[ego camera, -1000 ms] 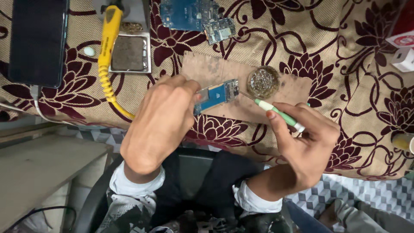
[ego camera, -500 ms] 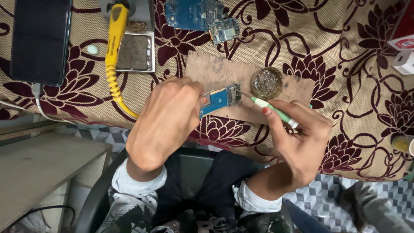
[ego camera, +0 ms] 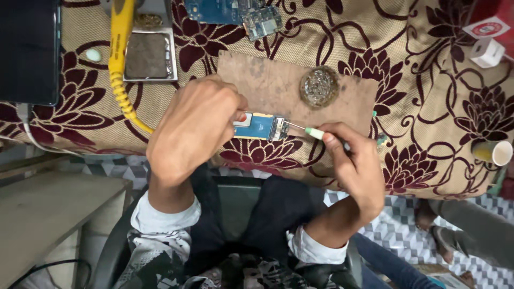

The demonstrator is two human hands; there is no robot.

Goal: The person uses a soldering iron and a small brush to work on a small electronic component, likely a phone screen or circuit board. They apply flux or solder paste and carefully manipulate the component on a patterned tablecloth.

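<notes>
My left hand (ego camera: 195,128) pinches the left end of a small blue circuit board (ego camera: 261,127) lying at the near edge of a brown work mat (ego camera: 278,85). In my right hand (ego camera: 350,160) is a thin tool with a pale green handle (ego camera: 316,132), held like a pen. Its fine metal tip touches the right end of the board. A round tin of brass wire wool (ego camera: 319,86) rests on the mat, beyond the board.
A yellow soldering iron (ego camera: 122,48) lies across a metal tray with a sponge (ego camera: 147,53) at the back left. A dark phone (ego camera: 29,51) is at far left, another blue circuit board (ego camera: 235,10) at the top, a paper roll (ego camera: 492,152) at right.
My right hand has swung the tool left and down, bringing its tip from near the wire wool tin onto the board's right end. My left hand keeps hold of the board.
</notes>
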